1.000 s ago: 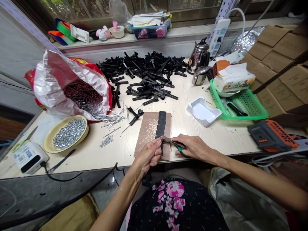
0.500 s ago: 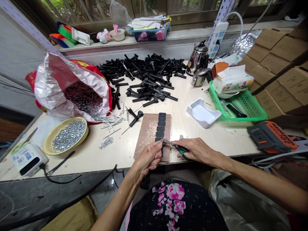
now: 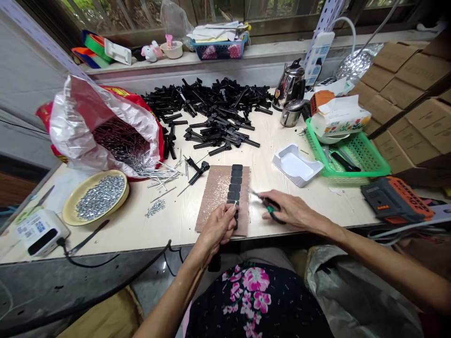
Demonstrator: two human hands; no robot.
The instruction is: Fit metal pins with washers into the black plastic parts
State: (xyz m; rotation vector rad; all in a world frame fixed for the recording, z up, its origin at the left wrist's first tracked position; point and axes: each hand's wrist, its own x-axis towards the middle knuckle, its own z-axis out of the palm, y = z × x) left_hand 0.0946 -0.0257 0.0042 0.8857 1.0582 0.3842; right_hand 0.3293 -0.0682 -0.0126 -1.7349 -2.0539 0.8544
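Observation:
My left hand point(image 3: 221, 222) is closed in a pinch above the brown corrugated mat point(image 3: 214, 197). A small silvery pin tip point(image 3: 235, 203) pokes out between its thumb and finger. Below that hand a black piece point(image 3: 214, 262) shows; whether it joins the pin is hidden. My right hand point(image 3: 292, 210) is wrapped round pliers point(image 3: 271, 209) with black and green handles. Their jaws point left, apart from the pin tip. A column of black rectangular pads point(image 3: 234, 188) runs down the mat's right side. Left of the mat lies a black plastic part point(image 3: 198, 172) with a metal pin through it.
Black plastic parts point(image 3: 218, 112) are heaped at the back. On the left stand a bag of metal pins point(image 3: 120, 141) and a yellow bowl point(image 3: 125, 192) of small metal pieces. A white tray point(image 3: 298, 171), a green basket point(image 3: 380, 162) and a power-tool battery point(image 3: 398, 199) sit right.
The pliers in my right hand have moved right, away from my left fingers. My left hand has stayed nearly in place, and the silvery tip now shows upright in its pinch.

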